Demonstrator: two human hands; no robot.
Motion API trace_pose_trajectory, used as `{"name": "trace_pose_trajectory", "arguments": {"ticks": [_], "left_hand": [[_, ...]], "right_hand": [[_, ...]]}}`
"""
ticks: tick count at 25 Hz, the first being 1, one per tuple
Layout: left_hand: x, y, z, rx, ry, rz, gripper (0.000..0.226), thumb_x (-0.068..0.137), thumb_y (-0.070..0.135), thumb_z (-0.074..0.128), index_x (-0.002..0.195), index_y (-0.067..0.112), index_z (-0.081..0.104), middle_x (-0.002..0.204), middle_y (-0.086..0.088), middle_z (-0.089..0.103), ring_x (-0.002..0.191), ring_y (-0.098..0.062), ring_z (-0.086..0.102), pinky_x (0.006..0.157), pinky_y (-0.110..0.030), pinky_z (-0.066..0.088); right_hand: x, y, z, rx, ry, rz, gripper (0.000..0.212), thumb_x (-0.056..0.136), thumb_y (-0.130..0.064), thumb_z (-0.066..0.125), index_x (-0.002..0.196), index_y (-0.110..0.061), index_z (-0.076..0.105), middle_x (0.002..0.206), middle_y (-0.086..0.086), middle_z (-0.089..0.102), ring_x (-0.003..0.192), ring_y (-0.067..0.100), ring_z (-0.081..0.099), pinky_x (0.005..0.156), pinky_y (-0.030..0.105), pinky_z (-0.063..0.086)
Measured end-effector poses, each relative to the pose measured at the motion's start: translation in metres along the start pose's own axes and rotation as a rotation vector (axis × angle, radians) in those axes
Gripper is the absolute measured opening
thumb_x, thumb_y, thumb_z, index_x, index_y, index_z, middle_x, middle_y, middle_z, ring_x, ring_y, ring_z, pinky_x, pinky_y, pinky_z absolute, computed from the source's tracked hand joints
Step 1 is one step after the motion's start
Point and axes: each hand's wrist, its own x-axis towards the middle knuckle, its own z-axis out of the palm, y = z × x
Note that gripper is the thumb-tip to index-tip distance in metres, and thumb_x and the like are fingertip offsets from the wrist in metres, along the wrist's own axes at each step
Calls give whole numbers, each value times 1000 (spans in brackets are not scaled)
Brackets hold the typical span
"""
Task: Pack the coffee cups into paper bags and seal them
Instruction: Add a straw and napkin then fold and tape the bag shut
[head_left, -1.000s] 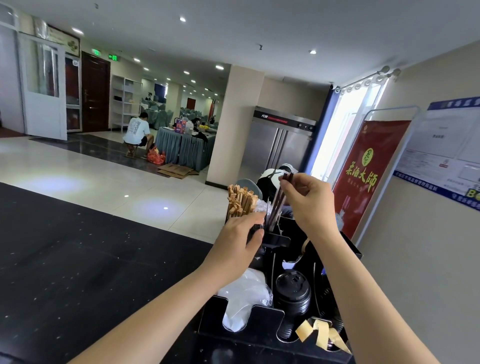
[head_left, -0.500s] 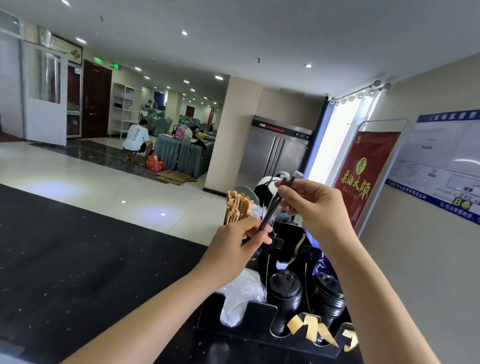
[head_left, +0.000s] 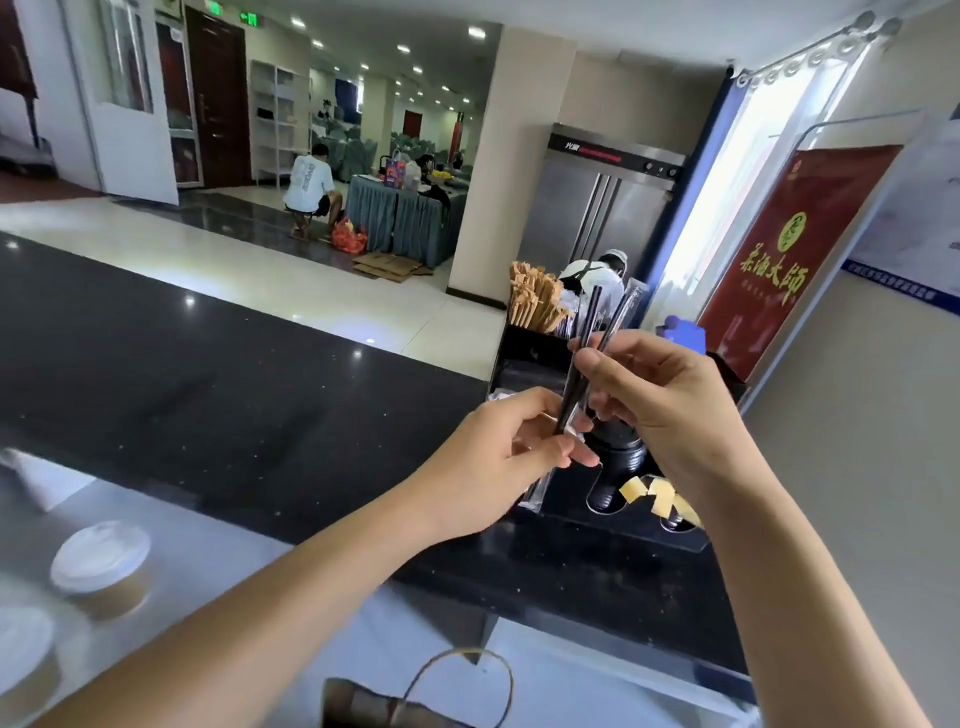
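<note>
1. Progress: early, by my reading. Two coffee cups (head_left: 101, 566) stand unbagged at 8 o'clock on the pale lower counter (head_left: 218, 535); the second (head_left: 23, 660) is cut by the frame edge. Nothing bagged or sealed.
2. Paper bag (head_left: 374, 706) at 6 o'clock, only its brown top and thin looped cord handle in view (can't tell whether anything is inside).
3. Left hand (head_left: 498, 457), centre frame: fingers curled, pinching the lower ends of the wrapped straws (head_left: 584, 353).
4. Right hand (head_left: 670, 410), just right of it: fingertips pinch the same straws higher up.
5. Straws: slim, dark, sheathed in glossy clear film.
6. Cups: kraft-brown walls, white domed lids, matte.
7. Black organiser (head_left: 524, 345) at 1 o'clock: wooden stirrers, stacked black lids.
8. Left: bagging, sealing.
</note>
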Motion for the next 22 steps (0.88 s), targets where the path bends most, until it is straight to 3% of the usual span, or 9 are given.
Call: {"name": "trace_pose_trajectory", "arguments": {"ticks": [7, 12, 15, 19, 22], "left_hand": [[-83, -23, 0, 7, -74, -81, 19, 105, 15, 55, 120, 20, 65, 108, 5, 77, 110, -13, 69, 102, -40, 52], [-127, -29, 8, 20, -166, -155, 19, 105, 14, 54, 117, 22, 66, 109, 8, 76, 109, -10, 69, 89, -27, 56], [-148, -25, 14, 64, -160, -136, 18, 104, 20, 56, 117, 28, 66, 109, 12, 75, 108, -9, 67, 83, -21, 53], [-174, -30, 15, 238, -29, -50, 34, 98, 29, 65, 131, 38, 59, 120, 23, 65, 119, -5, 55, 89, -13, 45], [-194, -45, 10, 385, 82, 46, 31, 98, 28, 64, 128, 32, 63, 122, 24, 63, 124, -10, 53, 99, -15, 40]], "right_hand": [[-84, 41, 28, 230, -178, 192, 31, 81, -22, 74, 107, -6, 76, 88, 24, 66, 73, 22, 60, 67, 28, 52], [-133, 59, 45, 267, -205, 246, 26, 85, -21, 72, 101, 1, 74, 77, 13, 65, 71, 32, 54, 67, 43, 48], [-154, 58, 51, 207, -144, 192, 20, 84, -24, 73, 94, -8, 77, 79, 8, 69, 69, 23, 57, 69, 41, 48], [-171, 54, 57, 266, 30, 103, 15, 83, -25, 72, 92, -13, 77, 79, 4, 68, 69, 22, 56, 72, 40, 52], [-180, 51, 56, 333, 157, 44, 10, 82, -26, 71, 88, -19, 76, 78, 3, 66, 67, 21, 54, 72, 30, 51]]}}
